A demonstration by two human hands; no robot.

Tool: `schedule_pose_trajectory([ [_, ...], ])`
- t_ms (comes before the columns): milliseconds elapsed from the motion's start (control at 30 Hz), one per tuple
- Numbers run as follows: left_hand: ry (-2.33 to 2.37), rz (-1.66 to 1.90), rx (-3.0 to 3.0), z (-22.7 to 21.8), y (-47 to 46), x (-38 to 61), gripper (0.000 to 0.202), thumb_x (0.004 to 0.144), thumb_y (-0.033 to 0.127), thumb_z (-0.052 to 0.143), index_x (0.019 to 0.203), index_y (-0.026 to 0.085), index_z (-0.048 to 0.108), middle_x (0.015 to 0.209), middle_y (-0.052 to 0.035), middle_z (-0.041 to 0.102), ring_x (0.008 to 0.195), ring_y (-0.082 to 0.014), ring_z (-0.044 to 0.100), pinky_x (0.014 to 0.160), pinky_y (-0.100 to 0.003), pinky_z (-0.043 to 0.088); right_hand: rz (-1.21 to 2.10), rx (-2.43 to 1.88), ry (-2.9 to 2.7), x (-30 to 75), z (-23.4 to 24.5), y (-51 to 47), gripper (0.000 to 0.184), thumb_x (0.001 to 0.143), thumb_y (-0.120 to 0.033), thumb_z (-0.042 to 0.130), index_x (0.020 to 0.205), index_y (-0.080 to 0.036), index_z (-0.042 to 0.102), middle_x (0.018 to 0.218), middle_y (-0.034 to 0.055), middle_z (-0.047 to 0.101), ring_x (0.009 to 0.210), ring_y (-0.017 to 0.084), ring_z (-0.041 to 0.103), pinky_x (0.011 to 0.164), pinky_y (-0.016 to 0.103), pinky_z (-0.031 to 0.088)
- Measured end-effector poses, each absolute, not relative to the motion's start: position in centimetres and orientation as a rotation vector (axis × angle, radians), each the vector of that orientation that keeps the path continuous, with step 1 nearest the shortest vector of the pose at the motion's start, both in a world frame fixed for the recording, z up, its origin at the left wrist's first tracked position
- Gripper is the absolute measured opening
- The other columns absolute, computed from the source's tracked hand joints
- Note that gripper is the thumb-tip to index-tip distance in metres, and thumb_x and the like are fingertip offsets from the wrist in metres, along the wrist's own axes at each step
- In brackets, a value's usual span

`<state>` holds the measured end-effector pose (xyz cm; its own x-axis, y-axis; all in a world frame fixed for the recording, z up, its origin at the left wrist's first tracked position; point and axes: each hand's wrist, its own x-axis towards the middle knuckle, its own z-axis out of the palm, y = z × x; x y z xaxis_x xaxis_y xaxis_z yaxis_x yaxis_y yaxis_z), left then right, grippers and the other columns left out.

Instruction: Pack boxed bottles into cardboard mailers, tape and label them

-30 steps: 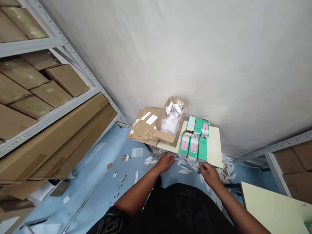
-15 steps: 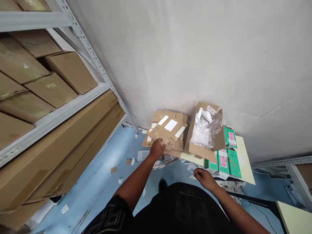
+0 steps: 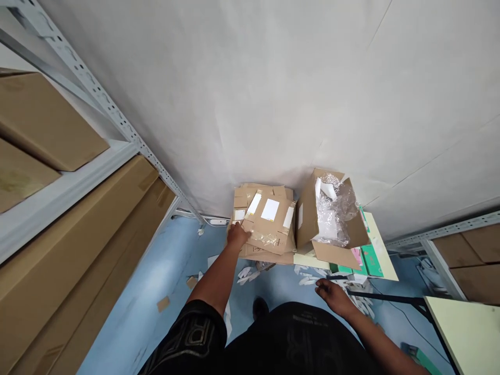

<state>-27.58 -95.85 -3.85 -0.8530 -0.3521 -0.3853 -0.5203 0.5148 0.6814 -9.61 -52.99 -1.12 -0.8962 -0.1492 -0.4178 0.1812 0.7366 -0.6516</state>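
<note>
My left hand (image 3: 237, 235) is closed on the left edge of a flattened cardboard box (image 3: 261, 217) with white labels and clear tape. This piece lies on top of a stack of flattened cardboard (image 3: 281, 258) by the wall. My right hand (image 3: 332, 297) hovers in front of the table edge with its fingers curled. Whatever it holds, if anything, cannot be made out. Right of the stack stands an open cardboard box (image 3: 307, 221), with bubble wrap (image 3: 344, 205) and white paper inside.
Green boxes (image 3: 372, 260) sit on a pale tabletop (image 3: 385, 250) beside the open box. A metal rack (image 3: 117, 151) with cartons stands at the left, another at the far right. Paper scraps (image 3: 248, 273) litter the blue floor (image 3: 160, 271). A second pale tabletop (image 3: 464, 333) is at lower right.
My left hand has shifted from the flattened box's near edge to its left edge, and that piece is turned slightly. The view has swung right. My right hand stays low and curled.
</note>
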Motion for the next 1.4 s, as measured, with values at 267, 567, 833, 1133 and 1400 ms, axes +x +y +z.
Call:
schedule_pose_trajectory([
  [267, 2.188, 1.928, -0.489, -1.0, -95.1, -25.8, 0.049, 0.077, 0.046, 0.072, 0.115, 0.016, 0.066, 0.103, -0.0095, 0.077, 0.091, -0.0264, 0.074, 0.083, -0.036, 0.057, -0.999, 0.004, 2.436, -9.9, -1.0, -53.5, 0.036, 0.083, -0.054, 0.054, 0.093, -0.023, 0.069, 0.09, 0.0069, 0.076, 0.088, 0.028, 0.07, 0.084, 0.038, 0.05],
  [567, 1.911, 2.685, -0.352, 11.1, -99.0, -19.7, 0.066, 0.072, 0.045, 0.085, 0.128, 0.019, 0.062, 0.11, -0.0079, 0.076, 0.097, -0.0234, 0.074, 0.089, -0.036, 0.059, -1.087, -0.094, 2.327, -9.6, 2.2, -55.2, 0.033, 0.082, -0.054, 0.062, 0.091, -0.023, 0.069, 0.091, 0.0056, 0.075, 0.087, 0.027, 0.068, 0.083, 0.038, 0.051],
  [833, 1.733, 2.735, -0.105, 20.0, -96.4, -16.1, 0.068, 0.074, 0.044, 0.086, 0.134, 0.024, 0.061, 0.116, -0.0087, 0.076, 0.106, -0.0274, 0.073, 0.094, -0.042, 0.06, -1.988, 0.059, 2.083, -10.8, 13.0, -57.3, 0.061, 0.091, -0.073, 0.051, 0.118, -0.021, 0.067, 0.114, 0.0135, 0.074, 0.098, 0.029, 0.071, 0.091, 0.045, 0.054],
  [1133, 1.574, 2.431, 0.199, 19.4, -81.1, -12.8, 0.06, 0.077, 0.045, 0.083, 0.129, 0.022, 0.064, 0.118, -0.01, 0.075, 0.108, -0.0281, 0.072, 0.096, -0.042, 0.058, -2.531, 0.179, 2.129, -7.9, 19.9, -49.6, 0.056, 0.082, -0.059, 0.075, 0.126, -0.025, 0.067, 0.114, 0.0089, 0.075, 0.11, 0.03, 0.068, 0.094, 0.041, 0.055],
  [1400, 1.904, 1.917, 0.734, 20.6, -66.2, -10.1, 0.053, 0.087, 0.05, 0.072, 0.131, 0.021, 0.065, 0.126, -0.0084, 0.073, 0.117, -0.0273, 0.067, 0.105, -0.04, 0.051, -2.649, 0.705, 2.042, -0.5, 15.7, -36.3, 0.051, 0.073, -0.053, 0.08, 0.111, -0.021, 0.068, 0.109, 0.008, 0.078, 0.095, 0.028, 0.072, 0.079, 0.037, 0.059],
])
